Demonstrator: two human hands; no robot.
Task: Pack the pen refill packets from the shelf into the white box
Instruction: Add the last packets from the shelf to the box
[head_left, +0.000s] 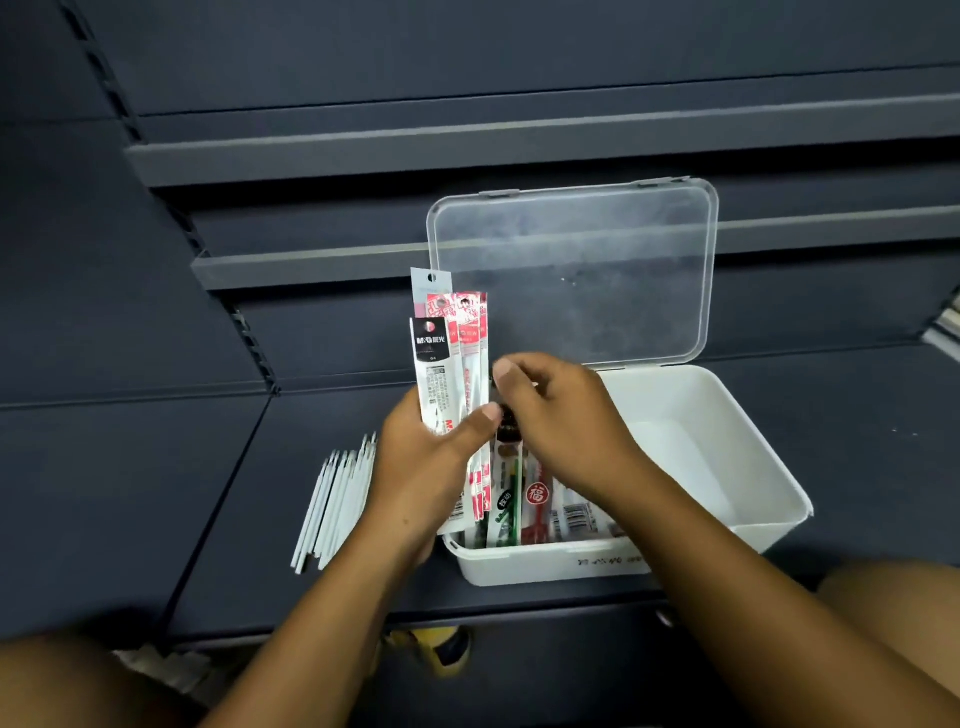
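A white box (701, 415) stands on the dark shelf with its clear lid (571, 270) tilted up behind it. My left hand (421, 457) grips an upright bunch of pen refill packets (447, 353), black-and-white and red-and-white ones, just left of the box. My right hand (561, 410) pinches the top of a dark packet (508, 431) whose lower end rests in the box. Several more packets (540, 504), green, red and barcoded, lie in the box's near left part.
A row of loose white refill sticks (337, 499) lies on the shelf (130, 493) left of the box. Empty dark shelves rise behind. The shelf's front edge runs just below the box. A yellow object (441, 649) sits on the floor below.
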